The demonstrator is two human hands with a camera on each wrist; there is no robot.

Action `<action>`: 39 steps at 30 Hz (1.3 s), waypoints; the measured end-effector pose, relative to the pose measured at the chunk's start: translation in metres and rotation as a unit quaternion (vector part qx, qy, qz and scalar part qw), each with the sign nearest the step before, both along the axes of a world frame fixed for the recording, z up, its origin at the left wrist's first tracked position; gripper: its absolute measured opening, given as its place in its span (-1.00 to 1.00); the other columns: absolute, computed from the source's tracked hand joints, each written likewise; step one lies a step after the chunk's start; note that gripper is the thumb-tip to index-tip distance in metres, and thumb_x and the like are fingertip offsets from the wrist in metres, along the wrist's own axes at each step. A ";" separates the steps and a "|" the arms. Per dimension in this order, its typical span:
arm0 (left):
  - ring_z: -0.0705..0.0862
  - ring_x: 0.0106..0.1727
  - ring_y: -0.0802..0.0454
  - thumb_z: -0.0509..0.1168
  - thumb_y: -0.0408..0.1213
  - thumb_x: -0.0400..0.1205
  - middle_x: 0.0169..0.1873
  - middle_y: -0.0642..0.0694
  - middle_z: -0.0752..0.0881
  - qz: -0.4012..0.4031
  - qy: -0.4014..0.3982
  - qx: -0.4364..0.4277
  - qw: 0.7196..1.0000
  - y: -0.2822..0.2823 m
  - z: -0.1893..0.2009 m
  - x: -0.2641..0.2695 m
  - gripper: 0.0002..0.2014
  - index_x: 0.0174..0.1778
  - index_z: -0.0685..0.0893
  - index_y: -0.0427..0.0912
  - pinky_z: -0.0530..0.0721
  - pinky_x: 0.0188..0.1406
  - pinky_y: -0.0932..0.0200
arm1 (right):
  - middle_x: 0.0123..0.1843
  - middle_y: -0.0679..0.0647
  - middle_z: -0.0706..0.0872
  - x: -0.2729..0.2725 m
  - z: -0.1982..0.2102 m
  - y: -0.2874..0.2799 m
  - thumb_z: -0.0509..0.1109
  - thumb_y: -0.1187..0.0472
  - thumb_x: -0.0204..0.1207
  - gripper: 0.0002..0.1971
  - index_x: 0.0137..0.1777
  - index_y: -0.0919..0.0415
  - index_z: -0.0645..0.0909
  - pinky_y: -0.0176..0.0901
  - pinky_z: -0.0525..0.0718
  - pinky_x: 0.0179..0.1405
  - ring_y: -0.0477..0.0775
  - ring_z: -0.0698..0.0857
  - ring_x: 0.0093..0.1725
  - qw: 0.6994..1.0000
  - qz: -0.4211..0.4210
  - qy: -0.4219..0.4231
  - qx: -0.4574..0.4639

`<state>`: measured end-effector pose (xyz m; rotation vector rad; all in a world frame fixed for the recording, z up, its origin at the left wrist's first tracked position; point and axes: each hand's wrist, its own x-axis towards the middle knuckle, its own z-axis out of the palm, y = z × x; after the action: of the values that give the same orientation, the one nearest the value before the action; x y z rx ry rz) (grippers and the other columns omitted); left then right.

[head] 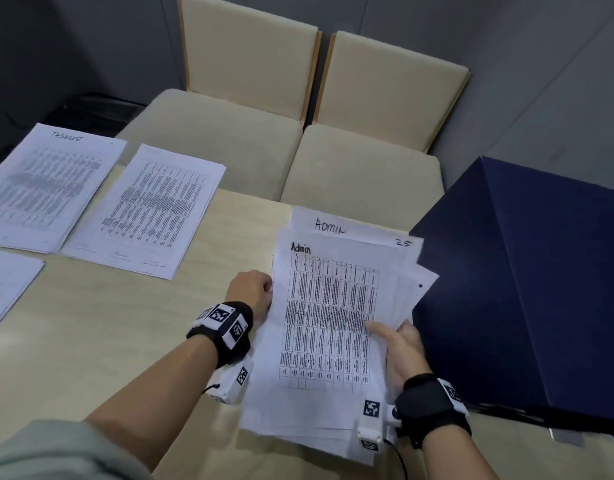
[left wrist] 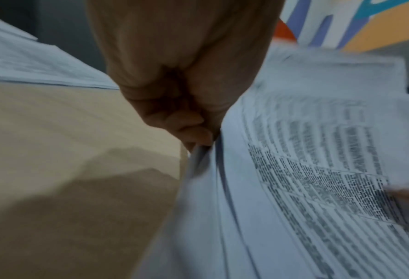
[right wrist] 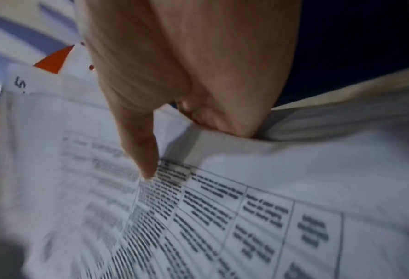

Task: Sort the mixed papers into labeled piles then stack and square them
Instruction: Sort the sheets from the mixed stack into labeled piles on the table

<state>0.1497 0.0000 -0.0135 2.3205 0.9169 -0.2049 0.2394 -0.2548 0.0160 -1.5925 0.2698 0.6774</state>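
Loosely fanned Admin sheets, both hands gripping

The printed table on the top sheet is too small to read. The left hand hides its own fingertips behind the stack's edge. A pile is cut off at the left edge.
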 end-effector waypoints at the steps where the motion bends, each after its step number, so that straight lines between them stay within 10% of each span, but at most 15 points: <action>1: 0.56 -0.33 -0.17 0.26 -0.38 0.57 -0.42 -0.23 0.63 -0.018 -0.004 0.015 1.000 0.001 -0.001 0.000 -0.76 -0.44 0.50 -0.19 0.37 -0.39 0.17 | -0.04 0.21 0.79 -0.004 0.002 0.003 0.46 0.53 0.48 -0.76 0.00 0.23 0.58 0.03 0.71 0.06 0.18 0.77 -0.04 0.999 0.027 -0.001 -0.018; 6: 0.56 -0.42 -0.15 0.07 -0.02 0.76 -0.53 -0.05 0.50 -0.081 0.042 0.139 0.986 0.002 0.020 -0.005 -0.53 -0.45 0.44 -0.17 0.47 -0.39 0.16 | -0.04 0.12 0.81 0.001 -0.013 0.004 0.50 0.39 0.38 -0.83 -0.03 0.28 0.67 -0.10 0.63 -0.09 0.16 0.76 0.05 0.997 0.006 -0.040 -0.064; 9: 0.66 -0.31 -0.20 0.11 0.00 0.75 -0.40 -0.12 0.65 -0.076 -0.035 0.174 0.981 0.010 0.032 -0.008 -0.60 -0.34 0.58 -0.11 0.47 -0.39 0.13 | 0.03 0.27 0.78 0.009 -0.038 -0.006 0.57 0.10 0.08 -0.45 0.03 0.43 0.64 0.06 0.67 0.07 0.25 0.75 0.07 0.996 -0.035 -0.046 -0.067; 13: 0.74 -0.17 -0.04 0.29 -0.32 0.69 -0.20 -0.04 0.83 -0.076 -0.207 -0.033 0.975 0.015 0.025 -0.012 -0.83 -0.03 0.81 -0.13 0.55 -0.23 0.15 | -0.28 0.15 0.65 0.006 -0.017 0.002 0.46 0.41 0.16 -0.86 -0.26 0.41 0.64 0.00 0.58 -0.16 0.15 0.58 -0.14 0.997 -0.053 -0.050 -0.004; 16: 0.67 -0.22 0.24 0.29 -0.49 0.65 -0.19 0.10 0.81 -0.073 -0.235 -0.215 0.945 0.012 0.024 -0.018 -0.71 -0.06 0.85 -0.03 0.59 -0.12 0.30 | -0.17 0.11 0.77 0.005 -0.012 0.004 0.39 0.60 0.36 -0.76 -0.08 0.31 0.70 -0.15 0.68 -0.03 0.13 0.65 0.01 0.994 -0.070 -0.050 0.062; 20: 0.63 -0.35 0.23 0.28 -0.62 0.61 -0.36 0.13 0.79 -0.103 -0.203 -0.306 0.924 0.005 0.023 -0.022 -0.50 -0.32 0.83 0.13 0.57 -0.22 0.32 | 0.12 0.07 0.79 0.003 -0.016 -0.003 0.27 0.27 0.71 -0.83 0.16 0.22 0.68 -0.26 0.68 -0.18 -0.03 0.70 0.08 0.997 -0.016 0.001 0.081; 26: 0.69 -0.27 0.03 0.23 -0.46 0.70 -0.17 -0.14 0.76 0.031 -0.219 -0.316 0.923 0.000 0.016 -0.013 -0.82 -0.04 0.74 -0.22 0.59 -0.21 0.36 | -0.47 -0.15 0.67 0.008 -0.024 -0.008 0.23 0.59 0.52 -0.61 -0.36 0.11 0.61 -0.28 0.58 -0.28 -0.02 0.54 -0.32 0.990 -0.122 -0.060 0.028; 29: 0.71 -0.21 -0.10 0.22 -0.48 0.64 -0.18 -0.14 0.76 0.097 -0.233 -0.200 0.947 -0.003 0.014 -0.007 -0.79 -0.14 0.69 -0.10 0.63 -0.15 0.10 | -0.08 -0.14 0.76 0.003 -0.030 -0.010 0.38 0.27 0.61 -0.92 -0.02 0.06 0.61 -0.29 0.65 -0.06 -0.11 0.60 -0.10 0.988 -0.141 -0.012 0.061; 31: 0.71 -0.16 -0.04 0.14 -0.58 0.53 -0.19 -0.06 0.78 0.070 -0.239 -0.212 0.945 -0.007 0.021 -0.007 -0.64 -0.17 0.74 -0.04 0.60 -0.11 0.13 | 0.18 0.01 0.72 0.006 -0.034 -0.010 0.56 0.11 0.45 -0.64 0.22 0.07 0.61 -0.25 0.75 -0.06 -0.04 0.66 0.04 0.984 -0.154 -0.002 0.086; 34: 0.70 -0.10 0.14 -0.01 -0.74 0.32 -0.07 0.06 0.79 -0.032 -0.235 -0.283 0.929 -0.010 0.042 -0.011 -0.31 -0.03 0.73 0.10 0.61 -0.08 0.27 | 0.31 0.16 0.71 0.020 -0.024 -0.004 0.43 0.41 0.57 -0.56 0.43 0.21 0.55 -0.06 0.71 0.27 0.14 0.69 0.27 0.981 -0.176 -0.057 0.050; 36: 0.72 0.03 0.13 0.01 -0.73 0.26 0.06 0.03 0.77 -0.089 -0.216 -0.321 0.918 -0.008 0.051 -0.014 -0.28 0.15 0.66 0.04 0.66 -0.02 0.29 | 0.36 0.21 0.67 0.026 -0.014 -0.001 0.44 0.38 0.57 -0.52 0.49 0.26 0.51 0.02 0.52 0.43 0.17 0.61 0.41 0.985 -0.156 -0.072 0.024; 39: 0.74 0.16 0.00 0.29 -0.57 0.33 0.17 -0.05 0.75 -0.090 -0.202 -0.356 0.908 -0.001 0.062 -0.016 -0.40 0.32 0.58 -0.15 0.72 0.07 0.13 | 0.05 -0.01 0.78 0.025 0.008 0.007 0.37 0.41 0.63 -0.83 0.17 0.26 0.67 -0.25 0.58 0.14 0.06 0.67 0.20 0.988 -0.114 -0.103 0.032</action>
<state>0.1334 -0.0015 0.0481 1.6600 0.3294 -0.1020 0.2643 -0.2482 0.0235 -1.5277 0.2693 0.3403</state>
